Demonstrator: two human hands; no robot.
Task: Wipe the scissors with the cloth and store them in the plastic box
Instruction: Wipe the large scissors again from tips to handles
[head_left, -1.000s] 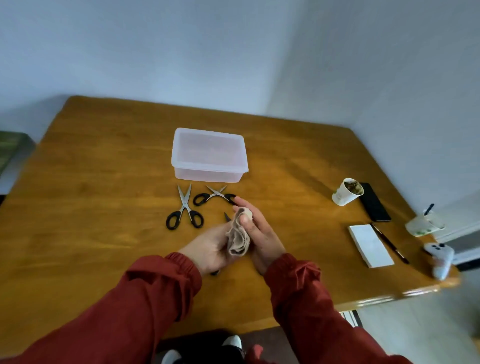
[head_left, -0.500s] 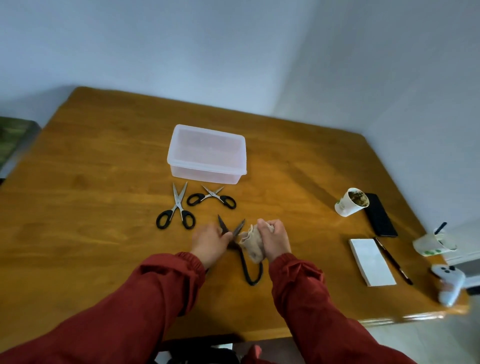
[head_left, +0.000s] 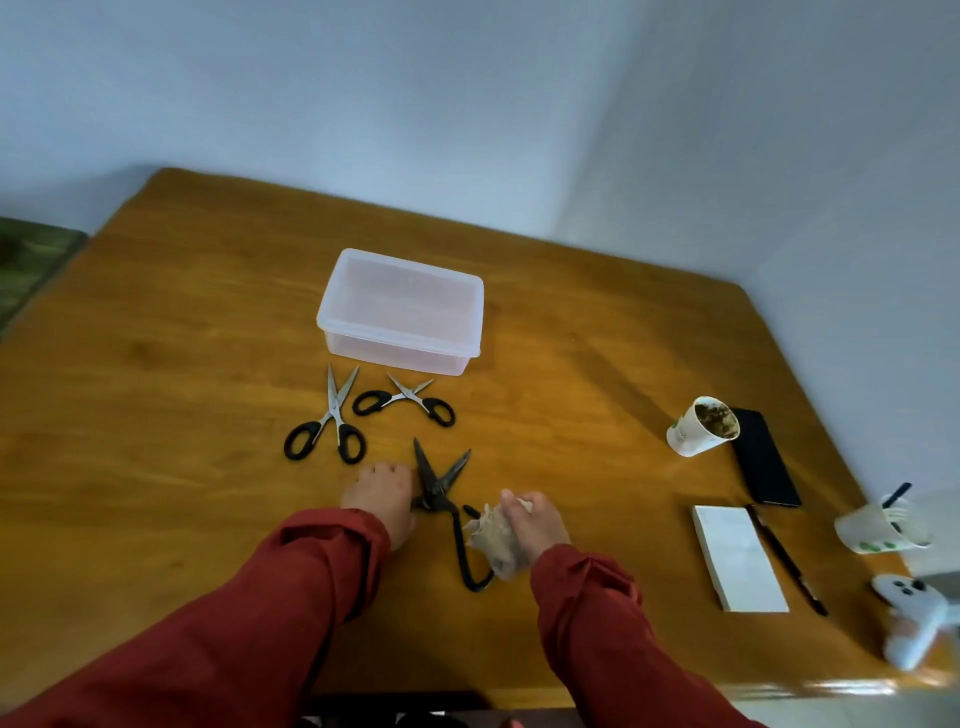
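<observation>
Scissors (head_left: 432, 480) lay between the hands, long axis running away toward plastic box (head_left: 402, 312), blades splayed. Left hand (head_left: 382, 493) gripped them at the pivot; right hand (head_left: 536, 522) clutched cloth (head_left: 491, 539) beside the handle.

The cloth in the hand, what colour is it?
Beige; the cloth shows best in the head view, bunched in the right hand.

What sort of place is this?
Likely a home or small office: a wooden table in a corner of plain walls, carrying a paper cup, a phone and a white game controller.
</observation>
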